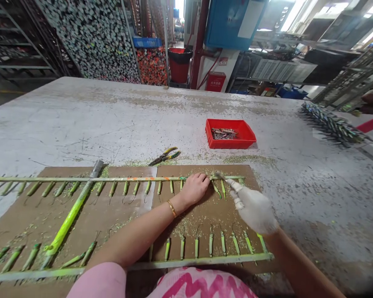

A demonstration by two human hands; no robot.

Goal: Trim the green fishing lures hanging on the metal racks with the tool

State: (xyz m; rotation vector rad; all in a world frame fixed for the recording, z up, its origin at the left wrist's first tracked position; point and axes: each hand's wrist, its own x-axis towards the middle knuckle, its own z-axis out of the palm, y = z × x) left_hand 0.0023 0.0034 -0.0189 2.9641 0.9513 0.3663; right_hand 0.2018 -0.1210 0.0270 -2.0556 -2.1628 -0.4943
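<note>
A long rack frame lies on brown cardboard (180, 211), its upper bar (136, 179) and lower bar (205, 261) smeared green. Small green-coated sticks (197, 247) with thin wire ends hang along both bars. My left hand (195, 188), bare with a gold bracelet, is closed over the upper bar toward its right end. Beside it, my right hand (255, 209), in a white glove, has its fingers bent together at a slim, blurred greyish piece (220, 175) touching the bar. What that piece is I cannot make out. Two green sticks hang just below, between my hands.
Yellow-and-green handled pliers (165, 156) lie beyond the cardboard. A red tray (231, 142) holds small metal pieces. A bright green crossbar (70, 219) joins the bars on the left. Green flakes are scattered about the white table (112, 116). A bristly bundle (332, 122) lies far right.
</note>
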